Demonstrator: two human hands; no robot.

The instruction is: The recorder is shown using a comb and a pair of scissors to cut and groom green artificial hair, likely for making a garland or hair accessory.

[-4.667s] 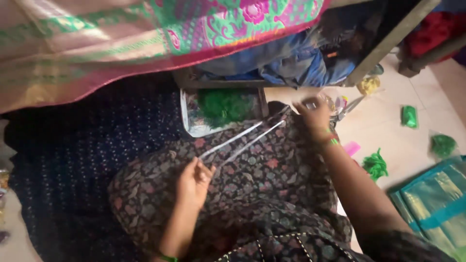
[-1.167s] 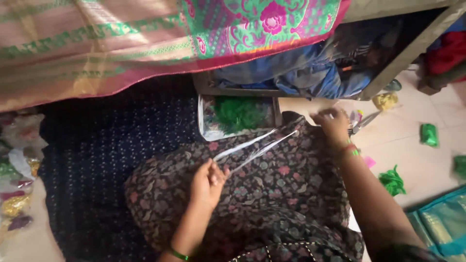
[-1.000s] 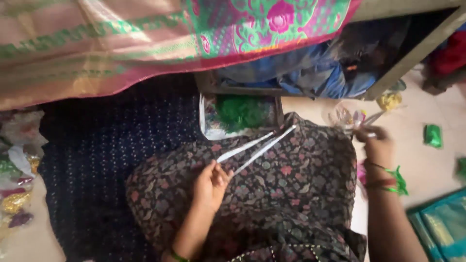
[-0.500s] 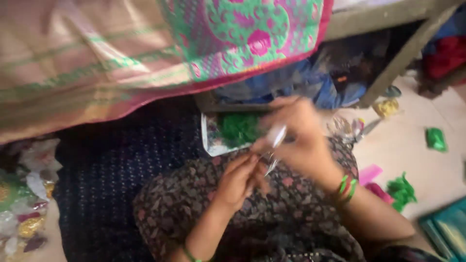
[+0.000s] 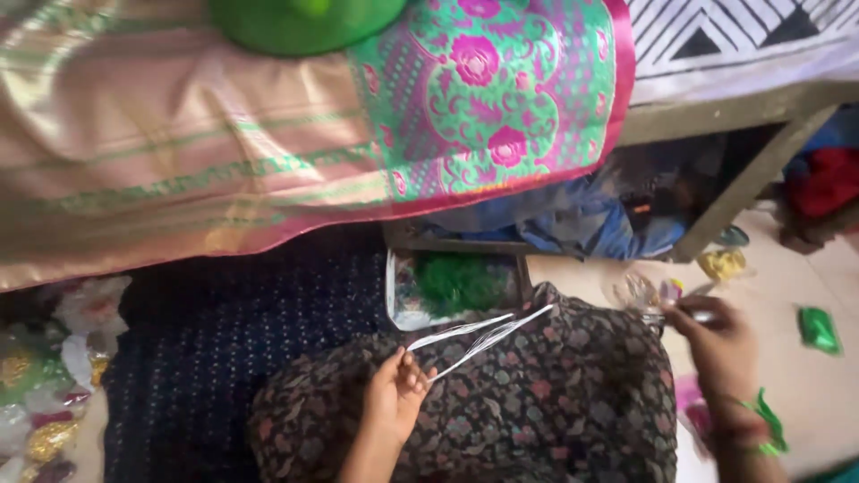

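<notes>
- Your left hand rests on your lap, its fingers pinched closed around the near end of a bundle of thin white strands.
- The strands fan out up and to the right from that pinch, lying across the dark floral fabric over your knees, with their far ends near the edge of a small tray.
- That tray sits on the floor just beyond your knees and holds a tuft of green thread.
- Your right hand is out to the right over the pale floor, well apart from the left hand, with its fingers curled around something small and shiny; what it is cannot be made out.
- Green bangles circle your right wrist.
- A pink and green patterned cloth drapes over the edge above the tray, and a dark blue dotted mat covers the floor to the left.
- Scraps of green material lie on the floor at far right.
</notes>
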